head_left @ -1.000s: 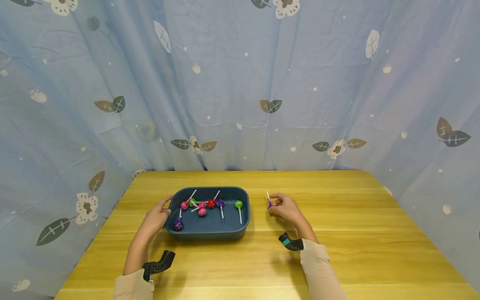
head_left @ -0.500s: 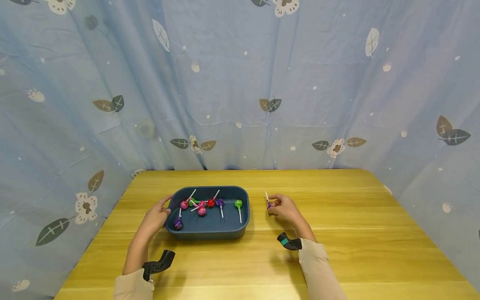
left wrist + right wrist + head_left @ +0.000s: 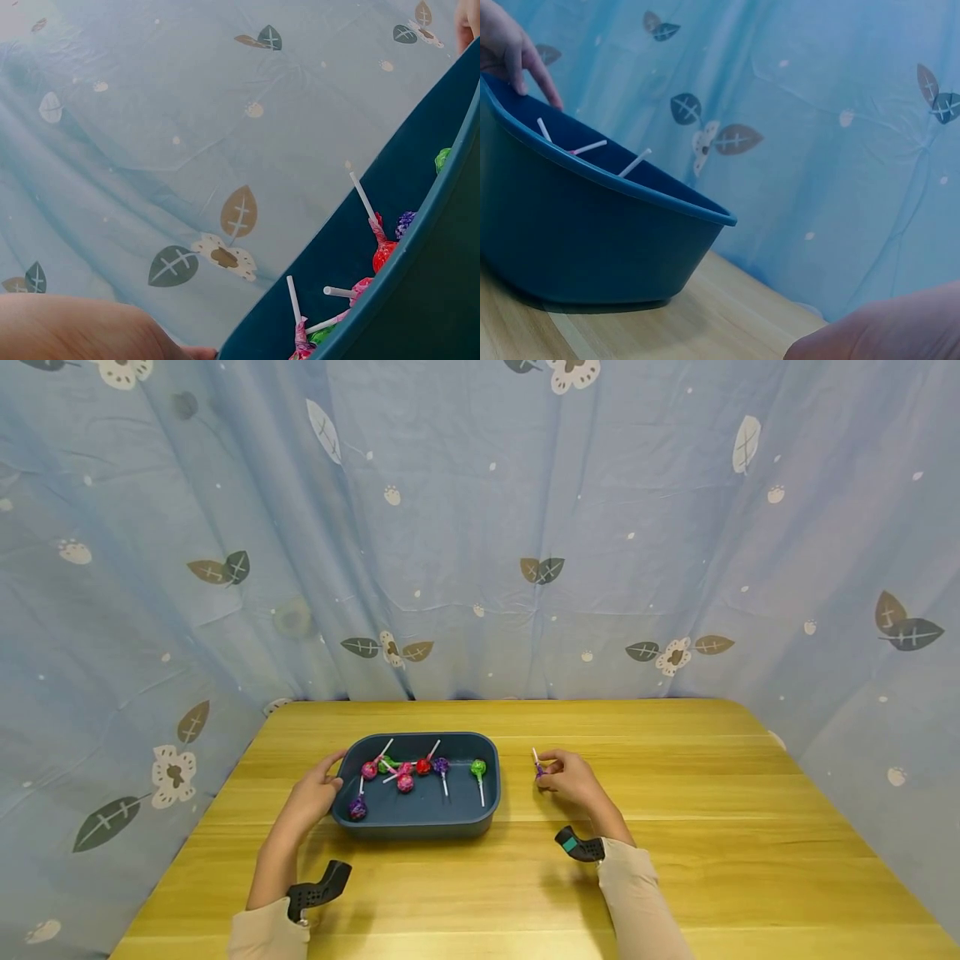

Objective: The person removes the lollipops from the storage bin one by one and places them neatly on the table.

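At the left, the end of a dark blue bin (image 3: 417,832) is held by the left hand (image 3: 306,800), its thumb and forefinger set apart at the rim; how firmly it is gripped cannot be told; the bin is set on a wooden table (image 3: 720,860), its long side running across; inside it, wrapped lollipops (image 3: 405,784) are scattered in pink, green, red and purple; a green lollipop (image 3: 477,767) is placed closest to the right wall; beyond that wall, near but apart from it, a purple lollipop (image 3: 540,771) is pinched in a narrow hold between the thumb and fingertips of the right hand (image 3: 573,779), the nearer hand; its long axis is pointed away from the person, the white stick (image 3: 536,757) outermost and leaning slightly left; whether the tabletop is touched by it cannot be told.
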The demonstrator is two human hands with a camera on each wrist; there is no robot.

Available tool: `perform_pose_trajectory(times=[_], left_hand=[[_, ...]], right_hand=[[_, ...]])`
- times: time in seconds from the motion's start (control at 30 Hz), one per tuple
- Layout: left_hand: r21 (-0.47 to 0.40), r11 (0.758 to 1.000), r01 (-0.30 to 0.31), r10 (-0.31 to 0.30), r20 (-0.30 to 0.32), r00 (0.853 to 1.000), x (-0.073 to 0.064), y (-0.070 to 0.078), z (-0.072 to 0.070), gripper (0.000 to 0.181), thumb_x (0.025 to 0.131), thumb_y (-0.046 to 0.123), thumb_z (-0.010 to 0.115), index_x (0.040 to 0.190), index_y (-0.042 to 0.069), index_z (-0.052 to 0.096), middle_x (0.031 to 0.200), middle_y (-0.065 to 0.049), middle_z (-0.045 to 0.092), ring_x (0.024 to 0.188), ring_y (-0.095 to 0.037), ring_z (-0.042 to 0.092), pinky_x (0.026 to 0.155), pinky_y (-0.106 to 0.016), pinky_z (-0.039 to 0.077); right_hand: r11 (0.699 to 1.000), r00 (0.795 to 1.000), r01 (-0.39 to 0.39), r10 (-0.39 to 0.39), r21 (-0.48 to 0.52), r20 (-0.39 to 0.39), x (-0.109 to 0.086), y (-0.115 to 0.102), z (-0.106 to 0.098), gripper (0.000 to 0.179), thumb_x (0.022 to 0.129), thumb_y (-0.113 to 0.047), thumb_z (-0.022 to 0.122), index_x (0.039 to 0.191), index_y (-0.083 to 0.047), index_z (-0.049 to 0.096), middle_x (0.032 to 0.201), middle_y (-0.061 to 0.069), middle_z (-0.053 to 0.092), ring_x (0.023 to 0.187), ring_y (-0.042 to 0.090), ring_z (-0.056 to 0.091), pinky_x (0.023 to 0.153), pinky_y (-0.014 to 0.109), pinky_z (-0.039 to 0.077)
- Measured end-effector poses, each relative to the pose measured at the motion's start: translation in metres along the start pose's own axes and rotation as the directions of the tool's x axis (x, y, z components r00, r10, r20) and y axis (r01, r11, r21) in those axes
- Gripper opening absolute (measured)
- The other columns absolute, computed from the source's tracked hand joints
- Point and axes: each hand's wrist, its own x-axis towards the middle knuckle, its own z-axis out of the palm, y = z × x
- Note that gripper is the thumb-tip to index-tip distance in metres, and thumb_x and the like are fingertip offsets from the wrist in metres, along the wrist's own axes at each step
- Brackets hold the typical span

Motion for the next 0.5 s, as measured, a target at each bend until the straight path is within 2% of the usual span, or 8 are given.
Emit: perform_pose_trajectory(times=[0.13, 0.33, 0.5], left_hand=[[0.000, 1.000, -0.002, 0.002, 0.000, 1.000, 0.0001, -0.0007, 0.0017, 0.052, 0.100, 0.003, 0.037, 0.150, -0.002, 0.026, 0.131, -0.039, 0.046, 0.114, -0.049, 0.051, 0.085, -0.052, 0.046], [0.004, 1.000, -0.005, 0.005, -0.006, 1.000, 0.0004, -0.0009, 0.0017, 0.052, 0.099, 0.003, 0.037, 0.150, -0.002, 0.027, 0.127, -0.039, 0.049, 0.107, -0.044, 0.056, 0.078, -0.046, 0.047], [0.021, 1.000, 0.001, -0.001, -0.008, 1.000, 0.0015, -0.0016, 0.0010, 0.052, 0.099, 0.003, 0.037, 0.150, -0.002, 0.026, 0.129, -0.039, 0.047, 0.111, -0.048, 0.053, 0.083, -0.050, 0.047]], right_hand=[[1.000, 1.000, 0.002, -0.002, -0.010, -0.001, 0.0002, 0.0008, -0.0008, 0.045, 0.085, 0.000, 0.069, 0.128, 0.005, 0.057, 0.088, 0.009, 0.060, 0.073, 0.020, 0.062, 0.068, 0.034, 0.053], [1.000, 1.000, 0.000, 0.000, -0.015, -0.002, -0.0012, -0.0016, -0.0009, 0.044, 0.085, 0.000, 0.068, 0.127, 0.005, 0.057, 0.088, 0.009, 0.060, 0.073, 0.020, 0.061, 0.067, 0.033, 0.052], [1.000, 1.000, -0.004, 0.004, -0.020, 0.005, -0.0023, -0.0036, -0.0014, 0.043, 0.086, 0.000, 0.068, 0.127, 0.005, 0.057, 0.087, 0.009, 0.059, 0.073, 0.021, 0.062, 0.067, 0.033, 0.052]])
